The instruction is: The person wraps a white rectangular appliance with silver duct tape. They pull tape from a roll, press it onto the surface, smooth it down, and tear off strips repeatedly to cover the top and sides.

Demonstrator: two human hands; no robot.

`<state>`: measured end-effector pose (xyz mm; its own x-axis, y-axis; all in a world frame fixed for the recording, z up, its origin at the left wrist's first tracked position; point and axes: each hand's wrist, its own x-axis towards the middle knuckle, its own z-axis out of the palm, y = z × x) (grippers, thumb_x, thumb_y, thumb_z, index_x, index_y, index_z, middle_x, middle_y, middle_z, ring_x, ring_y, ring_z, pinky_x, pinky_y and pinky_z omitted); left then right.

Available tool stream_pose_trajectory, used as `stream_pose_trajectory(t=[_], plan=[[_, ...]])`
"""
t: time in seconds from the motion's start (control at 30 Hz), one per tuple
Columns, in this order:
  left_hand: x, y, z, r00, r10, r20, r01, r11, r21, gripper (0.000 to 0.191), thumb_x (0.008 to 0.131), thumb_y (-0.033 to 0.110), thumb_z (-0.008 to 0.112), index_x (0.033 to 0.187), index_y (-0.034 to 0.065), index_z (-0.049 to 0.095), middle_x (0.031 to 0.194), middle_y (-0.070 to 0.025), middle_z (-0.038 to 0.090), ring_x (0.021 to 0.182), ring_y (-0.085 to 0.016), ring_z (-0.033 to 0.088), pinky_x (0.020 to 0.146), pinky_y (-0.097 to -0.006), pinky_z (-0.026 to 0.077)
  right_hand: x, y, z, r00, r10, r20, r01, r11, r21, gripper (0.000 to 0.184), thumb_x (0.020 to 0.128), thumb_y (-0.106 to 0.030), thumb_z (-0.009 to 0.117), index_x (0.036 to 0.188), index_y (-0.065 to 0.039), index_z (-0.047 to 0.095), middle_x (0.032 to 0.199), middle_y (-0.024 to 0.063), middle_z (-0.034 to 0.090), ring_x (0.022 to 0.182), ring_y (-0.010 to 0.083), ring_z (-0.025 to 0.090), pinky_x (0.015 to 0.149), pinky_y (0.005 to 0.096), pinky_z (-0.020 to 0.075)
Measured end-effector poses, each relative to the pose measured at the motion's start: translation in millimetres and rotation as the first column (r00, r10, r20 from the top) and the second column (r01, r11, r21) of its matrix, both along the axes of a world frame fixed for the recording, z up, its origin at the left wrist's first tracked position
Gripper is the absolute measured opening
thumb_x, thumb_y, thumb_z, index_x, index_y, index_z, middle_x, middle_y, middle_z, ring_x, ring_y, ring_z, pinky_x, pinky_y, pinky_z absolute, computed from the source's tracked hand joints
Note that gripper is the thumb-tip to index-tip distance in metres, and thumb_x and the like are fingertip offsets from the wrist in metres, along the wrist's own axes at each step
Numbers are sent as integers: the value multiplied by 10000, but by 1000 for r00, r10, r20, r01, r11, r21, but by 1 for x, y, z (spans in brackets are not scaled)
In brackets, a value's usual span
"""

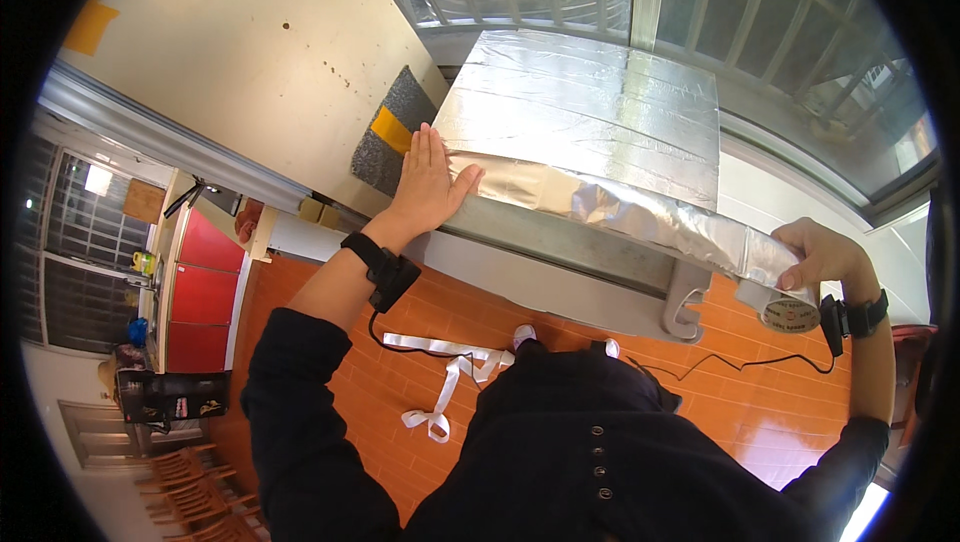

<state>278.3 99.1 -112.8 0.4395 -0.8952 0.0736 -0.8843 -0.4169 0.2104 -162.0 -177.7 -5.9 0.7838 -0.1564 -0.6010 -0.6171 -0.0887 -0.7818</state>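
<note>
A flat surface covered in silver foil strips (585, 106) lies before me by the window. Along its near edge runs an unrolled length of foil tape (555, 185), stretched from my left hand to a tape roll at the right. My left hand (431, 185) lies flat with its fingers extended, pressing the tape's left end at the corner. In my right hand (825, 253) is the roll of foil tape (790, 313), its printed cardboard core facing me. Below the tape shows a bare grey ledge (570, 242). A grey pad with an orange tape strip (391, 130) sits left of my left hand.
A cream panel (247, 39) stands at the left, barred windows (750, 9) behind. White ribbon-like strips (450, 384) lie on the orange floor near my feet. Black cables (720, 365) hang from both wristbands. A red-fronted cabinet (206, 279) stands far left.
</note>
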Motion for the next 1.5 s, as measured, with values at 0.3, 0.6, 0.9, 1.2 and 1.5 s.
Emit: stream_pose_trajectory(t=[0.3,0.6,0.9,1.2,1.5], plan=[[-34,-17,7,999,-36,28,33,994,102,1024,882,649,381,1364,-206,89,1445,-388,64,1380,-475,34,1124,-496,88,-23,-19,-9,999,35,-1,-35,996,-77,532,586,-361,883,885,7,644,724,-8,610,629,67,537,573,211,429],[-77,-34,10,981,-194,10,193,980,50,977,896,622,382,1369,-192,121,1446,-380,93,1382,-469,68,1114,-515,121,-32,-23,-23,999,31,27,-29,997,-69,556,581,-446,869,810,1,631,695,-22,571,628,66,501,554,215,396],[-100,-41,17,940,-340,30,336,936,101,825,955,520,329,1413,-122,87,1489,-309,72,1399,-428,50,1125,-486,104,-47,-31,-23,999,2,49,0,999,-54,563,562,-379,892,880,16,646,716,7,622,615,75,548,570,206,435],[-119,-48,21,917,-399,6,397,912,106,1055,826,740,339,1423,-98,105,1473,-342,45,1390,-458,19,1104,-549,99,-78,-46,-31,997,-26,70,27,1000,-10,630,480,-388,924,872,19,645,717,11,622,609,74,550,570,193,436],[-142,-60,22,932,-361,32,347,914,210,1122,772,790,349,1436,-71,76,1483,-327,11,1383,-477,-14,1053,-650,79,-116,-55,-44,989,-134,70,128,989,79,584,491,-306,935,885,2,634,755,-18,620,655,42,535,597,175,428]])
